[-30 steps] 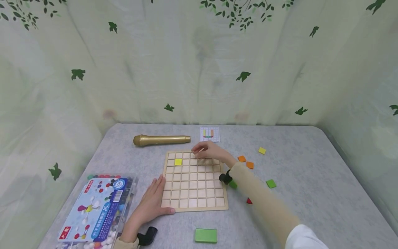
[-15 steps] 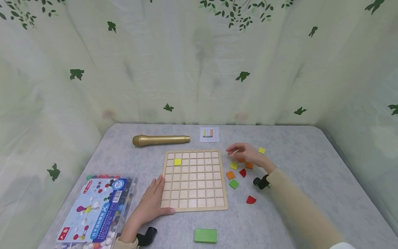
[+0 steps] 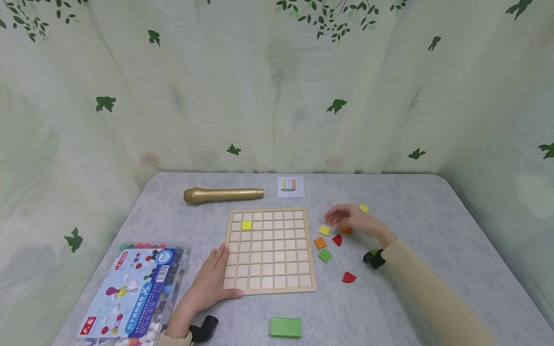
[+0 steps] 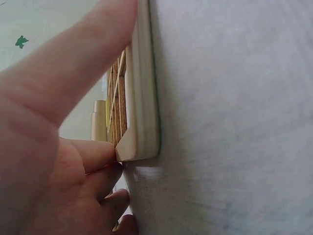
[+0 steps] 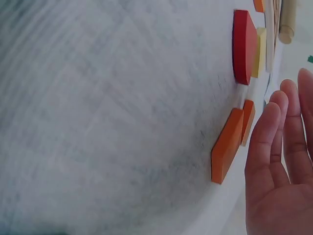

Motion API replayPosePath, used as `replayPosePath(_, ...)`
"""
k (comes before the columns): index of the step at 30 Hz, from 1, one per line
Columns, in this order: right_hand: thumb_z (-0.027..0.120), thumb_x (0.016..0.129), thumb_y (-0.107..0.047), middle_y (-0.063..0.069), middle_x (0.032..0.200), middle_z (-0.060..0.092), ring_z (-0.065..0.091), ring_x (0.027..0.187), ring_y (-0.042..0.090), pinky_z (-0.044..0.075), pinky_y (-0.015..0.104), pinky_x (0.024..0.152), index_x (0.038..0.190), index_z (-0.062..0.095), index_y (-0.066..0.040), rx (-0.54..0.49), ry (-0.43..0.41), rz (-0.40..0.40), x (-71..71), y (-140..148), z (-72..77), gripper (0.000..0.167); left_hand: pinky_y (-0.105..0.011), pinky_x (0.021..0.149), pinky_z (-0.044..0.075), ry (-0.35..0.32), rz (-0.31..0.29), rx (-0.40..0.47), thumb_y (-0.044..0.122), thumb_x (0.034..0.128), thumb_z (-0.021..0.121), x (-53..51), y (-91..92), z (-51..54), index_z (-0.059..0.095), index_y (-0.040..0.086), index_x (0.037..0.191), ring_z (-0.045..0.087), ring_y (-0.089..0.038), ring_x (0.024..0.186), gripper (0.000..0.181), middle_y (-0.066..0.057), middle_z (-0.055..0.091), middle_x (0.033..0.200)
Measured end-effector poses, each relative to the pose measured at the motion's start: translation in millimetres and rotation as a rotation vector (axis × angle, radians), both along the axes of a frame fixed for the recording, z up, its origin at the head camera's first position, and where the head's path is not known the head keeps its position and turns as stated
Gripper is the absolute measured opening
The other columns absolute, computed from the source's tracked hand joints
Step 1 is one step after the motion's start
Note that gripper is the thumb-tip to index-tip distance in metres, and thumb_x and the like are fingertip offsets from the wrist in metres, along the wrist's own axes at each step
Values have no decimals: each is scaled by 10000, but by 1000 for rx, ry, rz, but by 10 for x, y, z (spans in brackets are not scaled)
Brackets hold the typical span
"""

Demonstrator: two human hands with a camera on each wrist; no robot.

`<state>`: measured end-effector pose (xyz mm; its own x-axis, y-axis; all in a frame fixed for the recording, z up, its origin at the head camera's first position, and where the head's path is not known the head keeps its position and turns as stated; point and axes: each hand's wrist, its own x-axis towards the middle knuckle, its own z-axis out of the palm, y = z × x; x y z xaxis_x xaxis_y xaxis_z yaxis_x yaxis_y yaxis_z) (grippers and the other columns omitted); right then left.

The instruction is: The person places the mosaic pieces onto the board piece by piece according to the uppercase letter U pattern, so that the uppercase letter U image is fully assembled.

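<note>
Board (image 3: 268,256) lies square-on, left hand (image 3: 211,276) spread against it, right hand (image 3: 352,217) relaxed, empty.

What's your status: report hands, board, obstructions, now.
Left hand touching board. Right hand near loose tiles, no grip visible. One yellow tile on board. No obstruction seen.

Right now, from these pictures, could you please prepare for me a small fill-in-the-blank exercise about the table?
1. The colour of the tile set in the board is ____.
2. The hand touching the board is the person's ____ one.
3. The head view shows ____ red pieces.
4. Below the board in the head view, the block is coloured ____.

Missing words: yellow; left; two; green.
</note>
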<state>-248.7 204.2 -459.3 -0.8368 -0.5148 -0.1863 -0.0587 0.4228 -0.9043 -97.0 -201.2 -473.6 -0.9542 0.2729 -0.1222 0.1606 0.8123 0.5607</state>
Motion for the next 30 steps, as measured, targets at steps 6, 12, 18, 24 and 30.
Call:
replayPosePath(6, 673, 835, 19, 67, 1064, 648, 564, 940, 234, 499, 320, 797, 1117, 665, -33, 96, 64, 44, 13, -85, -29, 287, -603, 1099, 95, 0, -13, 6, 549, 681, 784, 1, -1, -3, 136, -139, 1461, 57, -483, 1394, 1225, -281, 84, 1543)
replayPosePath(12, 664, 820, 58, 67, 1046, 641, 549, 936, 245, 496, 323, 780, 1083, 672, -26, 123, 108, 50, 21, -144, -31, 276, -604, 1098, 100, 6, -14, 2, 558, 683, 778, -1, -5, -8, 138, -139, 1461, 61, -485, 1393, 1225, -282, 87, 1542)
replayPosePath(18, 669, 792, 94, 41, 959, 631, 532, 884, 230, 482, 327, 750, 1030, 683, -38, 167, 164, 45, 34, -215, -31, 272, -600, 1100, 98, 5, -10, 2, 554, 684, 780, -1, -9, -14, 138, -137, 1462, 59, -481, 1394, 1222, -280, 87, 1543)
replayPosePath(24, 684, 789, 87, 10, 903, 616, 521, 844, 210, 482, 308, 735, 971, 691, -68, 249, 204, 19, 47, -293, -51, 239, -603, 1098, 103, 8, -9, -1, 552, 683, 782, 2, -8, -13, 140, -137, 1462, 63, -482, 1394, 1221, -281, 92, 1542)
replayPosePath(30, 704, 774, 77, 22, 814, 574, 499, 773, 203, 454, 299, 656, 887, 677, -82, 290, 225, -2, 33, -312, -50, 197, -600, 1100, 104, 8, -5, 0, 538, 686, 787, 6, 1, 3, 145, -135, 1462, 66, -479, 1395, 1211, -279, 97, 1542)
